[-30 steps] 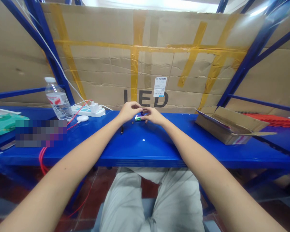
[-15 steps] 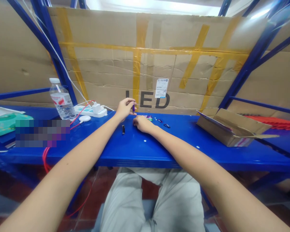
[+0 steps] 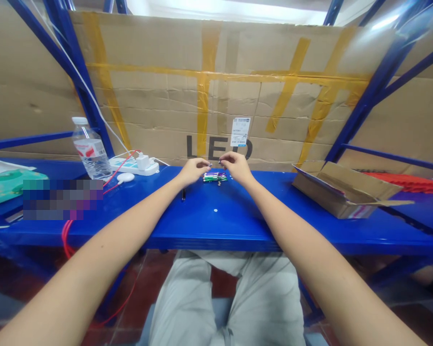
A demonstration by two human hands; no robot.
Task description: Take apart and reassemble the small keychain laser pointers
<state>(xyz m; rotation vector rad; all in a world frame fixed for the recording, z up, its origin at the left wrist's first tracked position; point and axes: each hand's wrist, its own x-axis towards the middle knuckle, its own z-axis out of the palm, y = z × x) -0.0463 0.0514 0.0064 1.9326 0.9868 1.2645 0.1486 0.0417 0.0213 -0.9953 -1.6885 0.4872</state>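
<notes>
My left hand [image 3: 195,171] is closed in a pinch around a small purple tube [image 3: 210,165], of which little more than the end shows. Facing it, my right hand [image 3: 236,166] pinches a tiny dark piece [image 3: 220,162] too small to name. A narrow gap separates the two sets of fingertips. Below them on the blue table lies a row of slim, shiny purple and green tubes [image 3: 214,177], side by side. A short black piece [image 3: 183,195] rests near my left wrist. My right hand and forearm cover the table behind them.
The blue table [image 3: 216,226] backs onto a large taped cardboard sheet [image 3: 159,110]. An open carton [image 3: 341,192] and red material [image 3: 411,181] are on the right. At left stand a water bottle [image 3: 92,151] and a white power strip [image 3: 132,166] with cables.
My right hand has lifted from beside the tubes and shifted right, now pinching a tiny dark piece. My left hand has come lower and slightly right, turning its purple tube from upright.
</notes>
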